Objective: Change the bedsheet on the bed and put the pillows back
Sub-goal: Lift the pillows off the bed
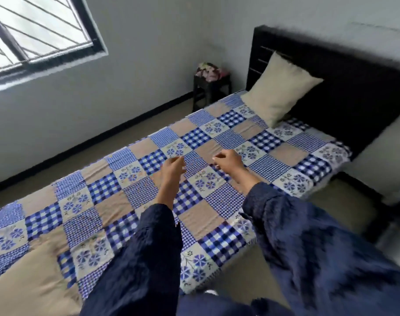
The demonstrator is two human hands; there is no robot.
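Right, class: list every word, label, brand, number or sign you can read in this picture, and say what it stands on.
None: no readable text shows anywhere. The bedsheet bears only checks and flowers; the pillow and headboard are plain; the cloth on the stool is too blurred to tell.

Soft daylight enters through the barred window (35,30), overexposed white. The room is evenly lit with faint shadows. Motion blur smears the headboard (331,71); wide-angle distortion bends the edges.
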